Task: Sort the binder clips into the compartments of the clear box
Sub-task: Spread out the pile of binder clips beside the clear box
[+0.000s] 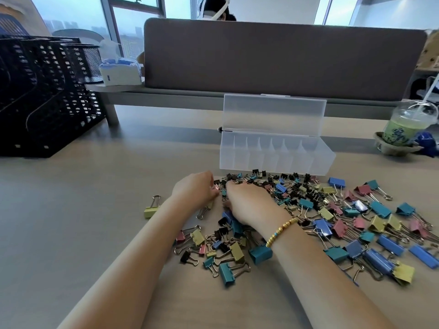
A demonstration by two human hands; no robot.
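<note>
A heap of binder clips (pixel 308 210) in black, blue, teal, yellow and pink, small and large, covers the desk in front of the clear box (pixel 275 160). The box stands with its lid (pixel 273 115) raised, and its row of compartments looks empty. My left hand (pixel 194 189) sits at the heap's left edge, its curled fingertips pinching a small pink clip (pixel 216 189). My right hand (pixel 249 204), a gold bead bracelet on its wrist, lies over the small clips beside it, fingers bent down into them. What those fingers hold is hidden.
A black mesh organiser (pixel 45 100) fills the far left, with a tissue pack (pixel 120 71) on a shelf behind it. A green iced drink (pixel 401 129) stands at the far right. A grey partition (pixel 273 55) closes the desk's back; a person sits beyond it. One yellow clip (pixel 152 208) lies apart on the left.
</note>
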